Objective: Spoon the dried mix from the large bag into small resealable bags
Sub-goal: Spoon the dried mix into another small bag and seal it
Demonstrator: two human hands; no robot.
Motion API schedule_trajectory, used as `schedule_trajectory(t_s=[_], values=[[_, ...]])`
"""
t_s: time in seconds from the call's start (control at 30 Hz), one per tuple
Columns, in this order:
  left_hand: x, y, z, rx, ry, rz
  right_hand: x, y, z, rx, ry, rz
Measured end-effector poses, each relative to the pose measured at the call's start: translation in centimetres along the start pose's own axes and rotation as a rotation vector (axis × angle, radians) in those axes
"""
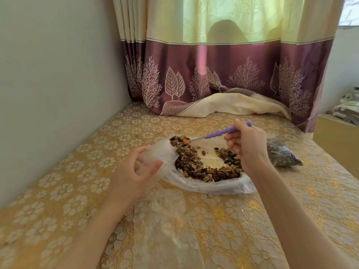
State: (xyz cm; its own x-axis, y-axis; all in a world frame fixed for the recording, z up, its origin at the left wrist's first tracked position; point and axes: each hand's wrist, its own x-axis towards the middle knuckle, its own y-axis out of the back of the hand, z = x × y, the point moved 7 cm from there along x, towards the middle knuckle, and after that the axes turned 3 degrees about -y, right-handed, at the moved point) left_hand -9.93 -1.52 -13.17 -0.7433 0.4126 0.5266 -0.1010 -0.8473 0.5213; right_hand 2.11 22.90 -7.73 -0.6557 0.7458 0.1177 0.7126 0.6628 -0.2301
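Observation:
The large clear bag (213, 188) lies open on the table, with brown dried mix (204, 171) ringing its bottom. My right hand (246, 146) grips the purple beaded handle of a metal spoon (219, 132). The spoon's bowl (179, 143) is heaped with mix and hovers over the large bag's far left rim. My left hand (132, 171) pinches a thin small clear bag (157, 154) between thumb and fingers, just left of the loaded spoon. That bag's plastic blends with the large bag's edge.
A filled small bag (281, 155) lies to the right of my right hand. Flat clear bags (167, 216) lie on the gold floral tablecloth (58, 187) near me. A wall runs along the left, and a purple curtain (213, 74) hangs behind the table.

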Motion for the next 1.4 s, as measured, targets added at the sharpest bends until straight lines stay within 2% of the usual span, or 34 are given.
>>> schedule_trajectory(t_s=[0.23,0.43,0.53,0.67,0.87,1.1,1.27,1.4], values=[[0.3,0.5,-0.5,-0.082,0.054,0.035,-1.3,-5.8,-1.9,-0.080,0.098,-0.244],[0.3,1.1,0.4,-0.228,0.071,0.109,-3.5,-10.8,-4.4,-0.241,0.359,-0.498],[0.5,1.8,0.3,-0.297,0.097,0.184,-4.0,-11.3,-5.2,-0.238,0.426,-0.527],[0.5,2.0,-0.1,-0.314,0.120,0.203,-3.5,-9.4,-5.2,-0.156,0.413,-0.436],[0.3,1.9,-0.3,-0.327,0.164,0.197,-1.5,-3.5,-4.2,0.006,0.379,-0.099],[0.3,2.1,-0.1,-0.337,0.164,0.192,0.5,2.1,-0.7,-0.314,0.324,0.259],[0.4,1.9,0.4,-0.308,0.127,0.179,1.4,4.4,0.5,-0.388,0.276,0.341],[0.4,1.9,0.4,-0.294,0.119,0.180,1.9,4.3,1.3,-0.454,0.218,0.304]])
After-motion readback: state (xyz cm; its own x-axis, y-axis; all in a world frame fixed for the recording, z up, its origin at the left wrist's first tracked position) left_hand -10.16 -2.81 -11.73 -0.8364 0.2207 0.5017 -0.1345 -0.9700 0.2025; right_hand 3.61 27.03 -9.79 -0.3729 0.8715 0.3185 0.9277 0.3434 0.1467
